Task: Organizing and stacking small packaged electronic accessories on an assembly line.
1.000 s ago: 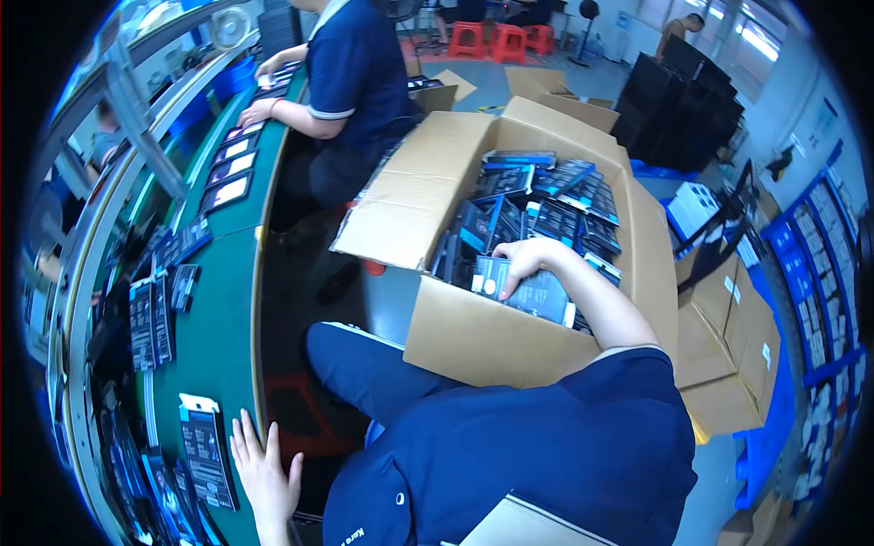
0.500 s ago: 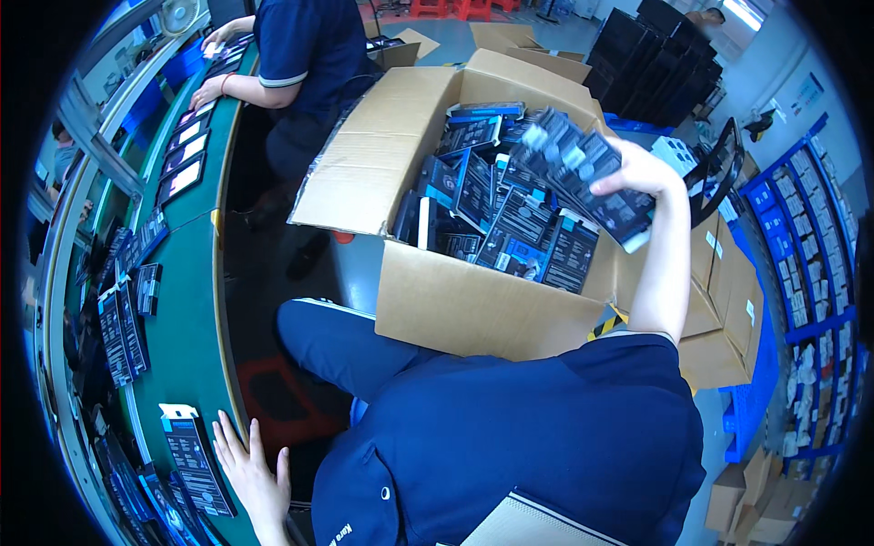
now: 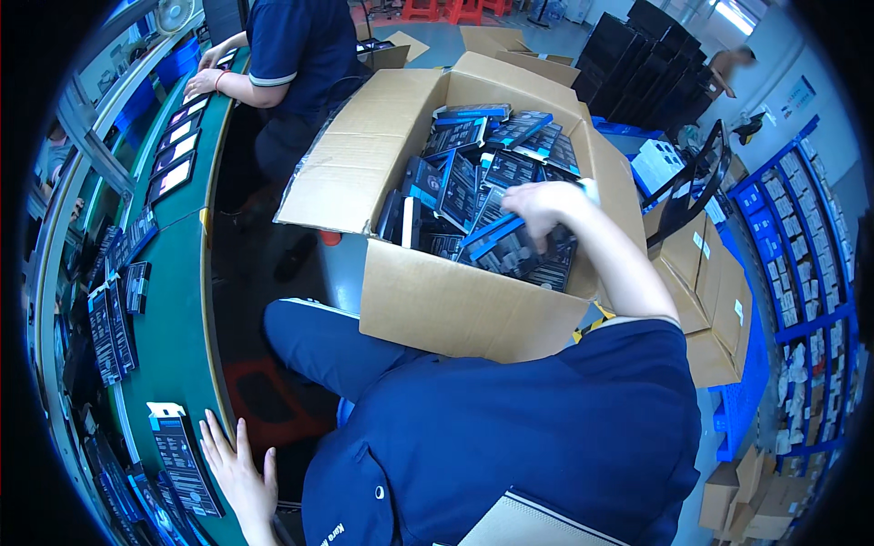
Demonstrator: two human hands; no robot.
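Note:
My right hand [image 3: 544,207] reaches down into a large open cardboard carton [image 3: 455,305], fingers and thumb curled round a flat black retail box [image 3: 506,247] with a blue edge. That box sits tilted over others in the carton's near part. Many similar black-and-blue boxes [image 3: 455,187] lie jumbled beneath and beyond it. My left hand [image 3: 238,478] rests with spread fingers at the edge of the green workbench [image 3: 173,364], holding nothing. Close beside its fingertips lies another black box [image 3: 185,464] with a white end flap.
Several black boxes [image 3: 109,332] line the bench's far side, with tablet-like devices [image 3: 171,179] farther up. A co-worker [image 3: 300,68] in dark blue handles things there. Closed cartons [image 3: 701,282] and a blue shelf rack [image 3: 787,237] stand at the right.
The fanned boxes have left my right hand and lie at the carton's far right. That hand has moved left and down onto another box. My left hand stays on the bench.

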